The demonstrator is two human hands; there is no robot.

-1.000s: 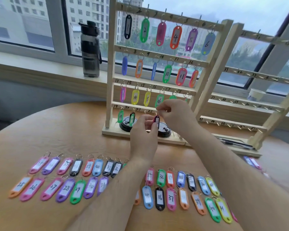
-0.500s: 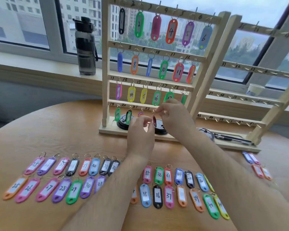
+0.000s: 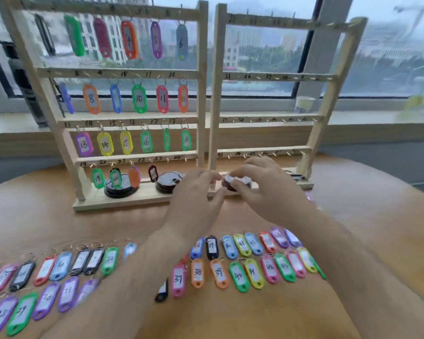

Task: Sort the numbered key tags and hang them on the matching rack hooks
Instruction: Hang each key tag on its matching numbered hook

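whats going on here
A person is hanging numbered tags on two wooden racks. The left rack is filled as far as a dark tag under 22; the right rack holds none. The loose tags lie in rows on the table. The right hand grips a blurred dark thing at the racks' base; the left hand hovers beside it, fingers relaxed.

place: looking like an upper-floor office or study room, not showing which | seating: working at a round pale-wood table (image 3: 365,204) | outlook: facing a wide dark-framed window (image 3: 389,69) showing grey tower blocks (image 3: 231,53) | ledge: carrying a dark plastic water bottle (image 3: 26,94) and a white paper cup (image 3: 304,105) on a broad pale window sill (image 3: 377,118)
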